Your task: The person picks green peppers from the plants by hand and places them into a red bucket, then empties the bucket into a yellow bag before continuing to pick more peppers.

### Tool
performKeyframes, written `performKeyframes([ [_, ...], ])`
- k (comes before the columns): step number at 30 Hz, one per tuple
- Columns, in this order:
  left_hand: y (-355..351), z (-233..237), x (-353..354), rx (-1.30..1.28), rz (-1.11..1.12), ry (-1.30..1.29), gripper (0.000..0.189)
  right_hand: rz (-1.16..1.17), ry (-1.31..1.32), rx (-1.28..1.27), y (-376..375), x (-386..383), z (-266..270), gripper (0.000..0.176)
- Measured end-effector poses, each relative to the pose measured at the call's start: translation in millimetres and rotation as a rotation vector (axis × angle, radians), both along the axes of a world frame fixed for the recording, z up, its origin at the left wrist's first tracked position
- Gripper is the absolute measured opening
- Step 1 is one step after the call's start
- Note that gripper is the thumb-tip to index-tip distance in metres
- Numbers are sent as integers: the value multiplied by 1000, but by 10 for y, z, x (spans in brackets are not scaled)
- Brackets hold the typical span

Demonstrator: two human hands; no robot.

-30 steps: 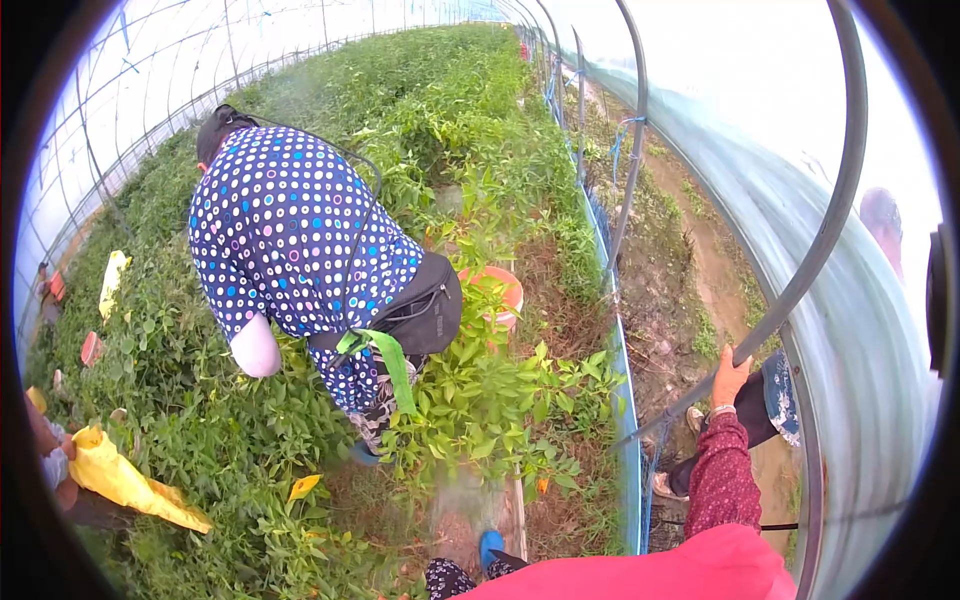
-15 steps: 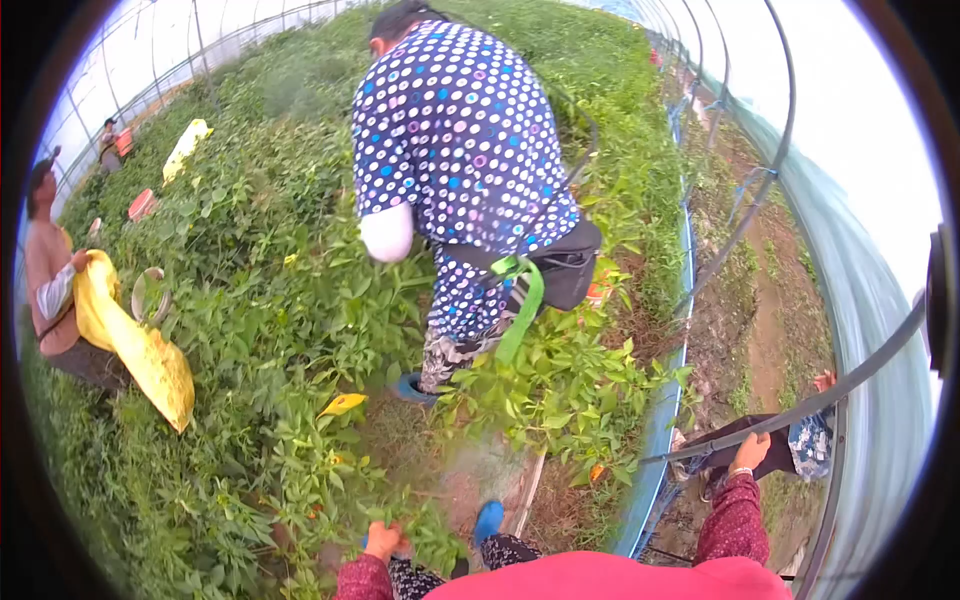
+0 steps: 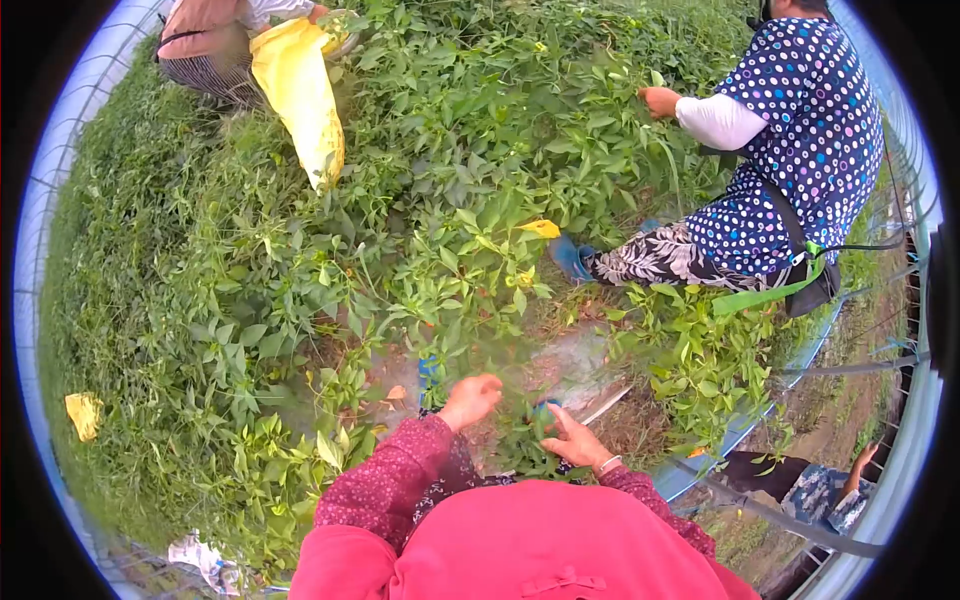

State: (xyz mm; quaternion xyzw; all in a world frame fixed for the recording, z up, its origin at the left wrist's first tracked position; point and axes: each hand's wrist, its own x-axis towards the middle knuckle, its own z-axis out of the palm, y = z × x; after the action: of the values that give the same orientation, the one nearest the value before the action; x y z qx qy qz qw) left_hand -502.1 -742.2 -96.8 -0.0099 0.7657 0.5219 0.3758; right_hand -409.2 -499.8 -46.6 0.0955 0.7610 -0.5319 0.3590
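So both hands are down low over the greenery, right in front of the pink top point(image 3: 560, 550). The left hand point(image 3: 472, 402) has its fingers curled in close together, but I can't tell if there's anything pinched in them. The right hand point(image 3: 575, 437), with a bracelet point(image 3: 608, 464) on the wrist, has thumb and fingers apart, right by the leaves. The leafy green plant point(image 3: 525, 435) sits between the two hands, close to the body. Past the left hand there's a blue shoe point(image 3: 428, 372) poking out. Up on the right, a person in a polka-dot shirt point(image 3: 815, 120) has a hand at the leaves, with a bright green strap point(image 3: 755, 297) at the waist. Top left, another person point(image 3: 205, 45) is next to a yellow sack point(image 3: 305, 100), and somebody in a camo top point(image 3: 822, 497) is over at lower right.
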Motion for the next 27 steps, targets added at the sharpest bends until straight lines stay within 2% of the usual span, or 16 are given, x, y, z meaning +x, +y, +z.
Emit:
performKeyframes([
  [4,-706,-218,7,-79,405,-79,24,73,-27,-65,-74,-313,-14,51],
  [5,-820,-242,6,-79,513,-103,25,101,-196,-44,-115,-464,188,47],
  [6,-925,-273,8,-80,621,-127,26,93,-175,-57,-104,-430,98,44],
  [8,-1086,-309,-83,-92,683,-121,42,70,-135,-82,-66,-329,-104,38],
  [10,-1190,-423,-189,-113,778,-94,51,203,-38,136,-70,-307,-144,38],
  [11,-1251,-438,-303,-143,748,-118,66,257,1,210,-93,-317,-119,39],
  [14,-1259,-176,-662,-87,694,-113,77,358,2,360,-229,-332,-88,42],
  [16,-1327,-340,-832,34,549,-76,80,425,-53,456,-385,-384,-54,40],
  [19,-1326,-322,-1004,12,223,13,68,570,-38,676,-676,-542,-8,37],
  [20,-1340,-238,-1030,-26,85,6,66,527,17,704,-837,-620,80,37],
  [22,-1431,-174,-1045,-76,8,133,59,434,137,761,-1212,-866,221,38],
  [24,-1617,-101,-1087,-161,-68,317,57,445,230,716,-1557,-1131,321,40],
  [26,-1920,-140,-1193,-261,-7,361,58,413,374,485,-1847,-1330,285,41],
  [27,-2091,-241,-1293,-352,-6,483,61,471,433,424,-1994,-1417,255,43],
])
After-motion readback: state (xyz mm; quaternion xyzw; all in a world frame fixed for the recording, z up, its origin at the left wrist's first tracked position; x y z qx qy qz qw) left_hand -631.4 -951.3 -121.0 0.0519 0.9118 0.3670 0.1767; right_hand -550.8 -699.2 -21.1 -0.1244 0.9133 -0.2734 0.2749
